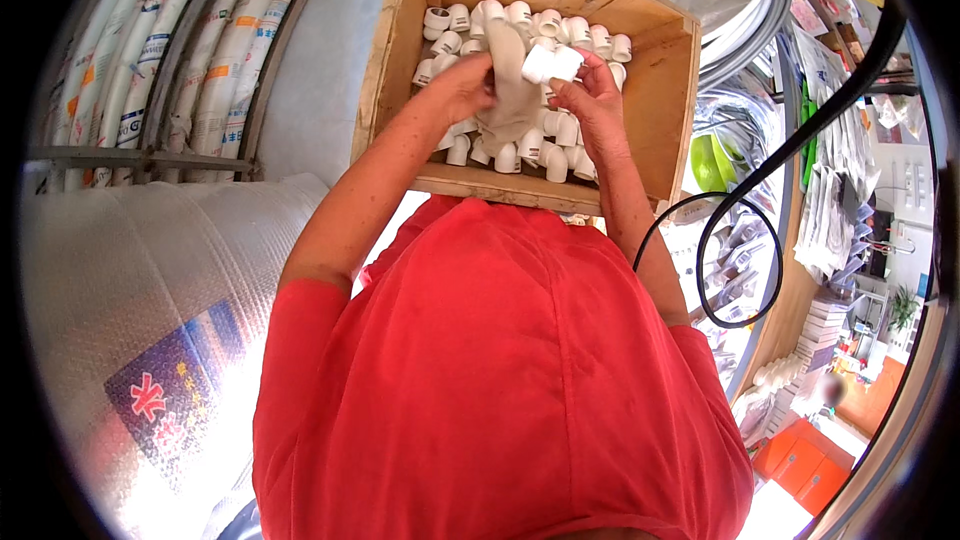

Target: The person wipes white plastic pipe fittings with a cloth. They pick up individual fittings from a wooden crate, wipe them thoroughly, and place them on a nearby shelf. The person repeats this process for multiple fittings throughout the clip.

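Observation:
Inside a wooden box (pixel 652 109), many white plastic pipe elbows (pixel 555 162) lie in rows. My right hand (pixel 596 101) pinches a bright white pipe fitting (pixel 552 64) above them, fingers on its right end. A beige cloth (pixel 507 79) hangs from my left hand (pixel 466 86), whose fingers are curled at its left edge; some fingertips are hidden. The cloth covers part of the elbows in the middle. Its right side lies close beside the fitting; whether they touch cannot be made out.
Wrapped pipes (pixel 217 67) stand in a metal rack on the left. Below them is a large roll of bubble wrap (pixel 150 255). A looped black cable (pixel 780 165) crosses the right side. Coiled white hose (pixel 757 37) and bagged goods (pixel 836 150) lie beyond the box.

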Tool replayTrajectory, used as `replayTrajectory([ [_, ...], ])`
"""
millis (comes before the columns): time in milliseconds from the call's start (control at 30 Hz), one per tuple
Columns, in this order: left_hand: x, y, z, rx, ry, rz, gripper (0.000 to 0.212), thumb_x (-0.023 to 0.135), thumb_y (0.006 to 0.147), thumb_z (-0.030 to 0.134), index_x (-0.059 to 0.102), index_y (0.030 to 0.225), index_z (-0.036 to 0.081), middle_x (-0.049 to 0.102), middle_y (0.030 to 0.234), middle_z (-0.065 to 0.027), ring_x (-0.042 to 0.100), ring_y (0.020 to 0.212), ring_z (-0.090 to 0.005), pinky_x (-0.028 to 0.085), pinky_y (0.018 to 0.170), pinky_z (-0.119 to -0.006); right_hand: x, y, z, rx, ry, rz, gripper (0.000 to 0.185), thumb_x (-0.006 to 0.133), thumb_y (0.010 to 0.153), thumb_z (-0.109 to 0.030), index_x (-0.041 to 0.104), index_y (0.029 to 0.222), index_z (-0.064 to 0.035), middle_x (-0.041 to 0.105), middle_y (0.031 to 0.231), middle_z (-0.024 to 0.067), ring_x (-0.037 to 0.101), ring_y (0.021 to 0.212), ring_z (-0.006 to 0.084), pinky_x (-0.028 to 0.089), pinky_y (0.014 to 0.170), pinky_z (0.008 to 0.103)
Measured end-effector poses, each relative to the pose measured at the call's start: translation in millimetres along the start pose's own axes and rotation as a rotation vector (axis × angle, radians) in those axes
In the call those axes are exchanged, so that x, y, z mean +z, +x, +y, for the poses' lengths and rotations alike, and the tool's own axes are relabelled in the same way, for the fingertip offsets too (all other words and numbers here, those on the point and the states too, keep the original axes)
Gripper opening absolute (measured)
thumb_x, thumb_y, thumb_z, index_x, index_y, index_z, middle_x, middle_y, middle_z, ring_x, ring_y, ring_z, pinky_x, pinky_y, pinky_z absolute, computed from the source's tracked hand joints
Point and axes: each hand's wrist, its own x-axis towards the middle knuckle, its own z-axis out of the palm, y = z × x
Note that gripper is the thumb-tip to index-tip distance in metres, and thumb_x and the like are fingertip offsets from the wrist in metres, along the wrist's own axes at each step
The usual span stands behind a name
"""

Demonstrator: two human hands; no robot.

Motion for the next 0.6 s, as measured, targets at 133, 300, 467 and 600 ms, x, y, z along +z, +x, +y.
replayTrajectory([
  [133,1,-3,-4,-0.019,-0.092,-0.268,0.035,0.041,0.092,0.027,0.045,0.12,0.006,0.055,0.111,-0.009,0.058,0.097,-0.0219,0.053,0.073,-0.037,1,-2,1,0.005,-0.097,-0.017,0.054,0.067,0.068,0.001,0.046,0.117,-0.0081,0.052,0.106,0.0066,0.054,0.088,0.0138,0.049,0.066,0.0264],
  [300,2,-8,0,0.05,0.018,-0.248,0.034,0.042,0.092,0.026,0.045,0.12,0.006,0.056,0.111,-0.0076,0.059,0.093,-0.0184,0.053,0.071,-0.032,1,-1,9,-0.2,-0.233,-0.147,0.054,0.067,0.069,0.001,0.047,0.117,-0.0098,0.05,0.107,0.0053,0.053,0.088,0.0132,0.049,0.069,0.0261],
  [467,1,-5,-4,0.206,0.087,-0.175,0.032,0.047,0.09,0.018,0.046,0.12,0.007,0.055,0.11,-0.0054,0.057,0.096,-0.0145,0.05,0.075,-0.029,5,-2,9,-0.199,-0.266,-0.038,0.043,0.064,0.078,-0.017,0.047,0.115,-0.0059,0.053,0.104,0.0073,0.055,0.085,0.0123,0.05,0.069,0.026],
  [600,6,-6,-6,0.446,0.351,-0.116,0.035,0.054,0.085,0.014,0.046,0.118,0.005,0.055,0.105,-0.0049,0.053,0.094,-0.0126,0.045,0.077,-0.025,-12,2,4,0.254,-0.101,-0.016,0.05,0.052,0.085,-0.046,0.048,0.109,-0.0022,0.059,0.088,0.0113,0.059,0.075,0.0158,0.05,0.064,0.0279],
])
